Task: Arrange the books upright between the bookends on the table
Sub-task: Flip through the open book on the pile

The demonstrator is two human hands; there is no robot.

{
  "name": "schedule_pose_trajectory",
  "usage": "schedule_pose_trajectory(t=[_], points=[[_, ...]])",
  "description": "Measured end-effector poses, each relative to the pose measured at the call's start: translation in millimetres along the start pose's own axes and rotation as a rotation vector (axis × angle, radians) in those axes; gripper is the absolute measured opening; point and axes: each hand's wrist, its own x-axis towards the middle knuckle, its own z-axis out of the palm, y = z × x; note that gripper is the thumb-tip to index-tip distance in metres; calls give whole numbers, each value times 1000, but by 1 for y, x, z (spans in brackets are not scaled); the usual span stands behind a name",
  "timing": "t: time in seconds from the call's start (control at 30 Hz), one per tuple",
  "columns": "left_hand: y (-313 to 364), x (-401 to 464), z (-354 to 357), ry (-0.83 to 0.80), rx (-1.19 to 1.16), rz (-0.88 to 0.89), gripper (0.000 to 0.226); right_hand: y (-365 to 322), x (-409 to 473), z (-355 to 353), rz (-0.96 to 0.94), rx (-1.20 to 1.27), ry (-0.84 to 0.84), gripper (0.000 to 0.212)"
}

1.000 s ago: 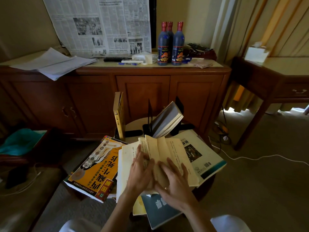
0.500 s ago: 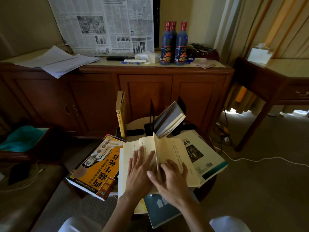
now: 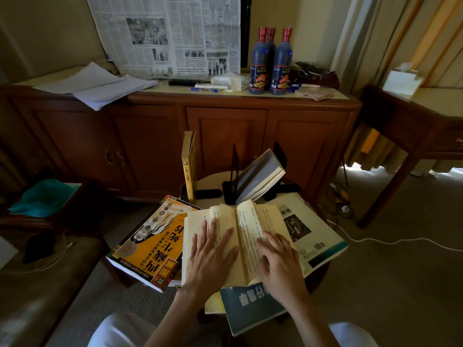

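Note:
An open yellowed book (image 3: 248, 221) lies flat on the small round table (image 3: 213, 179). My left hand (image 3: 211, 254) presses flat on its left page and my right hand (image 3: 278, 259) on its right page, fingers spread. Behind it stand black bookends (image 3: 234, 176). A thin yellow book (image 3: 188, 166) stands upright at the left bookend. A grey-covered book (image 3: 260, 175) leans tilted against the right bookend (image 3: 279, 154). An orange book (image 3: 150, 246), a white-and-teal book (image 3: 313, 234) and a dark green book (image 3: 253, 306) lie flat around the open one.
A wooden sideboard (image 3: 225, 126) stands behind the table, bearing three dark bottles (image 3: 271, 61), loose papers (image 3: 97, 83) and a propped newspaper (image 3: 170, 33). A wooden side table (image 3: 413, 121) is at the right, a white cable (image 3: 400, 240) crosses the carpet, and a teal cloth (image 3: 42, 196) lies left.
The fanned pages have dropped and the book now lies open flat. My hands moved apart from its middle, one onto each page.

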Motion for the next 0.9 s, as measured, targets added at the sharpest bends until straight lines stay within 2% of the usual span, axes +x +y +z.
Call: schedule_pose_trajectory(t=[0.07, 0.17, 0.23, 0.37, 0.43, 0.53, 0.67, 0.8, 0.9], points=[[4, 3, -3, -17, 41, 10, 62, -4, 5, -1, -27, -24, 22, 42], [8, 3, -4, -36, 46, 1, 63, -18, 20, -3, 31, 120, 51, 62], [9, 2, -3, -51, 27, -6, 64, -24, 35, -4, 44, 99, 82, 66], [11, -1, -2, -82, 56, -14, 76, -36, 56, -6, -39, -145, -2, 44], [9, -2, -2, -95, 92, -47, 75, -35, 55, 2, -75, -232, -31, 41], [5, -1, -1, -86, 84, -109, 79, -25, 46, 17, -81, -254, -40, 50], [6, 2, 2, -103, 49, -112, 92, -15, 37, 20, -79, -202, -94, 75], [18, 1, -1, -65, 60, -93, 98, -12, 38, 19, -126, -276, -103, 63], [30, 4, -9, -9, 88, -29, 94, -13, 36, 19, -130, -309, -147, 73]])
